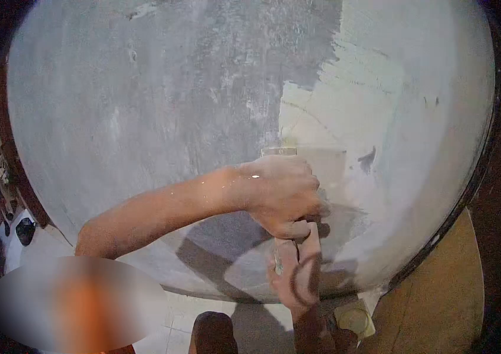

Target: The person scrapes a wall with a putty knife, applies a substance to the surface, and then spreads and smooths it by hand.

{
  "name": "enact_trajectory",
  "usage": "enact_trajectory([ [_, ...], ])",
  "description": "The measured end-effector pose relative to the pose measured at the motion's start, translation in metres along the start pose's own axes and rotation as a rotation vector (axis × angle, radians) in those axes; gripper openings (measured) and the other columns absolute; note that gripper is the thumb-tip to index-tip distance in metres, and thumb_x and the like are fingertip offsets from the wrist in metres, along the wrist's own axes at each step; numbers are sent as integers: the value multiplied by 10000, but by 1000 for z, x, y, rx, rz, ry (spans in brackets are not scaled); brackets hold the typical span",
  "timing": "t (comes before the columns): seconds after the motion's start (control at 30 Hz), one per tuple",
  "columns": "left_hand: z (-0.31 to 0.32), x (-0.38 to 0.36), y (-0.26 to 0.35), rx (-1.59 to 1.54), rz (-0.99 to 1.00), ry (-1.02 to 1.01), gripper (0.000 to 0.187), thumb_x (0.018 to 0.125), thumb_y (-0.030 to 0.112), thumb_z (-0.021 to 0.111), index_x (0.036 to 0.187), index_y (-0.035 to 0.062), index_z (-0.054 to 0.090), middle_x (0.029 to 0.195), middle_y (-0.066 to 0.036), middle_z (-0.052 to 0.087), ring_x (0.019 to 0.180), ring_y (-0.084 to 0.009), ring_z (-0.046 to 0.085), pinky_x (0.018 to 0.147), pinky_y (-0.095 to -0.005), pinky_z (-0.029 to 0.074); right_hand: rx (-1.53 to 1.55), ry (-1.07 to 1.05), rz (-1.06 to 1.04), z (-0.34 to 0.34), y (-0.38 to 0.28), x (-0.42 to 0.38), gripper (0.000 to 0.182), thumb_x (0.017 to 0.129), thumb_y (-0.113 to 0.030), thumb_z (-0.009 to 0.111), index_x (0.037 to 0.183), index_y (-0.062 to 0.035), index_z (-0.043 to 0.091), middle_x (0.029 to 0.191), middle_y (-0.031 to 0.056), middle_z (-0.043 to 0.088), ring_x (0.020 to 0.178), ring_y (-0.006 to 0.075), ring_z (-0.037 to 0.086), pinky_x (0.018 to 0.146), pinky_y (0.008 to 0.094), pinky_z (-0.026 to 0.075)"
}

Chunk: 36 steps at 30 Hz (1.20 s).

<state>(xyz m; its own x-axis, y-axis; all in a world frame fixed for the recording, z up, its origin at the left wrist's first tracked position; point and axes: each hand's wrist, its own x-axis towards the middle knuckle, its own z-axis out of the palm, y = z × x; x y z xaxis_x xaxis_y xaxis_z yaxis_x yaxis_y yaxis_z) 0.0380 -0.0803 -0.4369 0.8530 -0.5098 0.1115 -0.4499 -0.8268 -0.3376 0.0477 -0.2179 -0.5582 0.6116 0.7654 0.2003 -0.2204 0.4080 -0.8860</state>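
My left hand (pixel 286 192) reaches in from the left and is closed in a fist close to a wall (pixel 162 100). The straight edge of a flat blade, like a scraper's (pixel 278 151), shows just above its knuckles; the rest of that tool is hidden. Just below, my right hand (pixel 300 262) is closed, its fingers up against the left hand. What it grips, if anything, I cannot make out. Pale specks dot the left wrist and forearm. Grey coating covers the wall's left and upper part, while a cream patch (pixel 356 94) with a ragged border shows to the right.
A pale, squarish container (pixel 353 318) with a round top stands on the floor at lower right. My dark-covered knee (pixel 213 331) shows at the bottom. Light tiles (pixel 176 321) run below the wall, brown panelling (pixel 439 283) lies right, and a black object (pixel 25 231) sits far left.
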Motion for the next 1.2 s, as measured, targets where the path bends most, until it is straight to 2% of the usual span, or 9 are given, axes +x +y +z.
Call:
enact_trajectory([
  [0.27, 7, -2, 8, 4, -12, -30, 269, 706, 310, 553, 691, 57, 646, 588, -183, 591, 613, -398, 623, 583, -489, 499, -146, 10, -62, -4, -2, -5, 181, 959, -143, 519, 1115, -126, 428, 846, 8, 501, 697, 77, 501, 527, 209, 416],
  [0.43, -21, 5, -9, 50, -31, 1, 270, 707, 325, 568, 823, 85, 606, 575, -144, 569, 579, -381, 597, 520, -493, 457, -135, -36, -58, 3, -27, 11, 242, 961, -149, 523, 1179, -111, 425, 819, 18, 523, 563, 64, 458, 464, 209, 391],
  [0.63, 13, -12, 12, 16, -25, -49, 222, 709, 300, 586, 779, 88, 586, 554, -134, 553, 549, -392, 577, 516, -505, 440, -138, -7, -273, -1, 12, -6, 151, 945, -74, 491, 1079, -62, 423, 673, -2, 472, 506, 48, 430, 401, 227, 328],
  [0.7, 9, -7, -4, -137, 113, 238, 238, 726, 319, 576, 775, 86, 581, 518, -132, 530, 526, -398, 565, 507, -506, 436, -98, -63, -97, 1, -16, -5, 139, 952, -95, 492, 1073, -72, 429, 719, -3, 478, 524, 45, 435, 415, 216, 337],
  [0.77, -8, -11, 5, -104, 11, 100, 263, 733, 337, 571, 781, 79, 583, 530, -140, 537, 538, -402, 569, 506, -504, 430, -167, -77, -137, 3, -9, -3, 125, 955, -107, 493, 1062, -88, 432, 733, -11, 473, 528, 42, 432, 418, 214, 338],
  [0.83, 0, -7, 7, 109, -71, -66, 285, 733, 341, 571, 838, 79, 606, 580, -143, 570, 564, -399, 582, 509, -498, 431, -180, -22, -203, -6, 14, 5, 162, 967, -154, 539, 1079, -57, 473, 751, -3, 485, 609, 68, 460, 532, 232, 386],
  [0.9, 9, -7, 0, 22, -5, 47, 309, 732, 336, 569, 902, 85, 630, 622, -153, 596, 596, -399, 598, 516, -490, 447, -196, -7, -259, -4, 5, 2, 172, 971, -172, 556, 1074, -50, 493, 745, -2, 487, 623, 76, 464, 557, 238, 397],
  [0.97, 9, -5, -4, 116, 16, -28, 344, 722, 334, 575, 953, 87, 639, 643, -167, 608, 623, -409, 607, 544, -500, 465, -103, -24, -97, -1, -6, 1, 160, 974, -188, 560, 1054, -62, 501, 729, -13, 478, 577, 66, 438, 504, 241, 371],
  [1.2, -14, -3, 1, 39, -54, 19, 328, 718, 335, 536, 890, 123, 717, 633, -191, 618, 659, -391, 638, 611, -502, 501, -58, -34, -183, 9, -10, 5, 164, 958, -193, 544, 1055, -109, 443, 651, -12, 459, 476, 57, 423, 395, 221, 333],
])
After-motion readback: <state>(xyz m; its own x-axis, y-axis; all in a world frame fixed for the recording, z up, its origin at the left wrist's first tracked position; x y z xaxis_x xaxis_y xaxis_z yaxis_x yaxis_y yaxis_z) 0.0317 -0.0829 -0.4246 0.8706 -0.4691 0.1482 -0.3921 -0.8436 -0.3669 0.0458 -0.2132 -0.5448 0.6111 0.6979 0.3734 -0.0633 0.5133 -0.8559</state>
